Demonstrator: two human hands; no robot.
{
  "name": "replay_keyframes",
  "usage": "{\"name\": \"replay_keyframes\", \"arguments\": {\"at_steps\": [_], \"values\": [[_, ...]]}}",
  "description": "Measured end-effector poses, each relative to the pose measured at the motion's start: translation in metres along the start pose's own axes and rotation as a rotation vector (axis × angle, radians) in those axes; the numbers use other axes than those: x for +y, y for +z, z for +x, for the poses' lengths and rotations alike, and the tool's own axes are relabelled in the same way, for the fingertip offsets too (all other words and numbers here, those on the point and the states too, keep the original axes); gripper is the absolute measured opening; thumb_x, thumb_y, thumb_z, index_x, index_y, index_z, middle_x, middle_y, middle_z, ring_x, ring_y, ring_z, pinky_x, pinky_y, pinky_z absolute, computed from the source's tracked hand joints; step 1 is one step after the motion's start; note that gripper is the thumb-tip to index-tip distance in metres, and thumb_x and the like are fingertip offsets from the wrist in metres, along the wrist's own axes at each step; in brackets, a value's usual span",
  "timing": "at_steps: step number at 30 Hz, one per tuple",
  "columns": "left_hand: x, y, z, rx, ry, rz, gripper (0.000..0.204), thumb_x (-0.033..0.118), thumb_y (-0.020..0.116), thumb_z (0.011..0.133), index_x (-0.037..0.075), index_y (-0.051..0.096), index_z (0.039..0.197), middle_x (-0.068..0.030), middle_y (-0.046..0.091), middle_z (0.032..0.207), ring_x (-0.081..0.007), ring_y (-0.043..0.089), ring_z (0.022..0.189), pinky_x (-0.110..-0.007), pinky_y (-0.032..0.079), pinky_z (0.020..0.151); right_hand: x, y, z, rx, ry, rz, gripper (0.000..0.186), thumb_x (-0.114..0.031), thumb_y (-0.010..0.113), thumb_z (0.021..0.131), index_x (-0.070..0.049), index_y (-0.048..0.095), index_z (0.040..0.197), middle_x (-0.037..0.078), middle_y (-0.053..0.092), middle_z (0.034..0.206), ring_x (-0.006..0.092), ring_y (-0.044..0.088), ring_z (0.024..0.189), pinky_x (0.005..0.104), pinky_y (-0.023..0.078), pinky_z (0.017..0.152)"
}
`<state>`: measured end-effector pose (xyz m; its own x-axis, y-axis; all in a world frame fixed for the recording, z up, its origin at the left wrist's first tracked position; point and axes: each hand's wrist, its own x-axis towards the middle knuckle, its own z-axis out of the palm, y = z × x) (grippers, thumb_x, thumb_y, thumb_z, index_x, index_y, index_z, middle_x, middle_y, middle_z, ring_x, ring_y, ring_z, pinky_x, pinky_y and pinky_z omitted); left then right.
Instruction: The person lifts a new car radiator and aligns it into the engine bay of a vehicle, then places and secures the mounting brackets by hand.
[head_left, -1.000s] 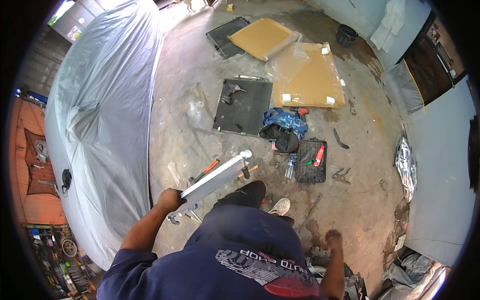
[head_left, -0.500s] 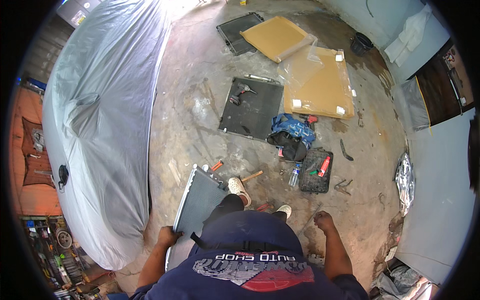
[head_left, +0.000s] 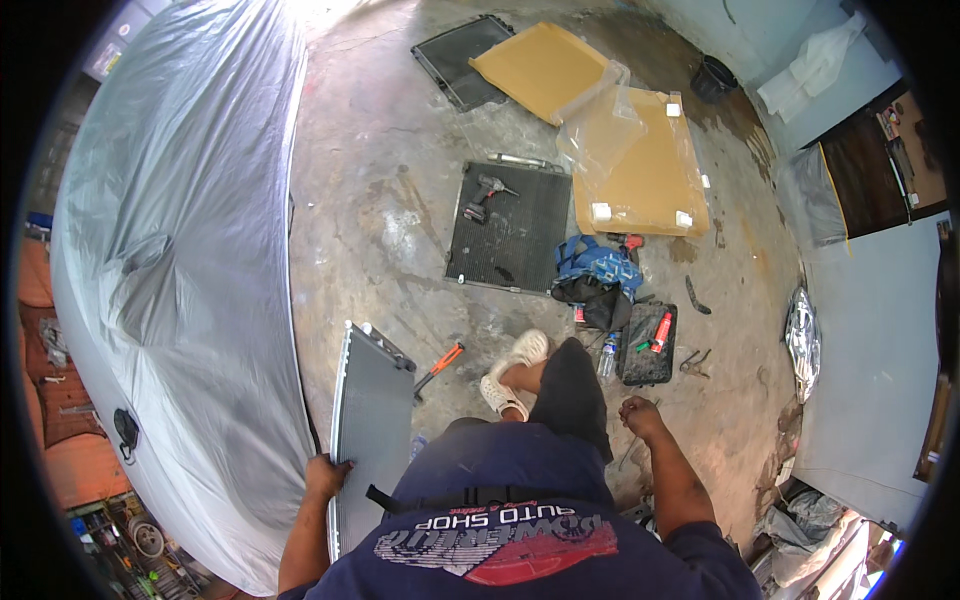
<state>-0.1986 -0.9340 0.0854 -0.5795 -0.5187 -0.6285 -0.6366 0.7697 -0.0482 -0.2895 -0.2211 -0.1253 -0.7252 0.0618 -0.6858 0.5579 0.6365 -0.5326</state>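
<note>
On my left, a silver-grey radiator [head_left: 372, 430] stands tilted on its edge beside my leg. My left hand [head_left: 328, 475] is closed around its outer rim. Held out on the other side of my body, my right hand [head_left: 641, 416] has its fingers curled in; whether anything small is in them is hidden. A thin dark line, perhaps a rod, runs by that hand. On the floor near the radiator's far end lies a tool with an orange handle [head_left: 447, 357].
Ahead lies a black radiator [head_left: 510, 240] with a cordless drill [head_left: 487, 198] on it. Flattened cardboard [head_left: 645, 165], a blue bag [head_left: 600, 265], a water bottle [head_left: 608, 355] and an open tool case [head_left: 632, 372] lie rightward. A covered vehicle [head_left: 190, 300] borders the left.
I have turned and stepped; my light clogs now stand close together, farther ahead. The radiator has swung more upright with my left hand still on it. My right hand has moved slightly forward.
</note>
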Motion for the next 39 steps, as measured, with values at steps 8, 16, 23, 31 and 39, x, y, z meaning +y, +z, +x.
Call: {"name": "replay_keyframes", "arguments": {"at_steps": [8,16,23,31,39], "values": [[0.016,-0.112,0.136,0.097,0.066,-0.051,0.045,0.039,0.085,0.080,-0.004,0.076,0.091,-0.0199,0.072,0.070,-0.0328,0.074,0.066,-0.045,0.057,0.068,-0.018,0.009,0.118,-0.211,-0.045,-0.526,0.033,-0.033,0.058,0.095,-0.007,0.077,0.105,0.021,0.073,0.114,0.0363,0.069,0.112,0.0464,0.055,0.094],[0.077,-0.285,0.258,0.135,0.134,-0.069,0.040,0.034,0.083,0.083,-0.004,0.074,0.091,-0.0160,0.070,0.065,-0.0245,0.067,0.054,-0.041,0.053,0.058,-0.273,0.035,0.255,-0.084,-0.204,-0.350,0.036,-0.032,0.058,0.095,-0.001,0.073,0.107,0.025,0.070,0.118,0.0410,0.067,0.110,0.0469,0.052,0.097],[0.205,-0.367,0.423,0.069,0.442,0.064,0.034,0.026,0.081,0.087,-0.006,0.073,0.094,-0.0210,0.070,0.069,-0.0342,0.068,0.059,-0.043,0.052,0.062,-0.432,0.062,0.309,0.033,0.020,0.023,0.035,-0.034,0.070,0.092,-0.005,0.071,0.111,0.021,0.073,0.112,0.0398,0.069,0.107,0.0445,0.053,0.094],[0.303,-0.359,0.658,0.024,0.570,0.237,0.037,0.036,0.078,0.087,0.005,0.076,0.106,-0.0246,0.072,0.085,-0.0433,0.071,0.080,-0.049,0.055,0.071,-0.409,0.185,0.396,0.077,0.322,0.046,0.032,-0.036,0.071,0.093,-0.009,0.075,0.110,0.017,0.074,0.113,0.0360,0.069,0.111,0.0417,0.054,0.097],[0.364,-0.296,0.802,0.118,0.657,0.375,0.040,0.029,0.077,0.090,0.010,0.073,0.125,-0.0200,0.075,0.101,-0.0388,0.073,0.090,-0.044,0.058,0.078,-0.419,0.279,0.629,-0.085,0.266,-0.148,0.059,-0.055,0.057,0.099,-0.002,0.067,0.122,0.027,0.065,0.129,0.0431,0.061,0.123,0.0491,0.049,0.104]]}}
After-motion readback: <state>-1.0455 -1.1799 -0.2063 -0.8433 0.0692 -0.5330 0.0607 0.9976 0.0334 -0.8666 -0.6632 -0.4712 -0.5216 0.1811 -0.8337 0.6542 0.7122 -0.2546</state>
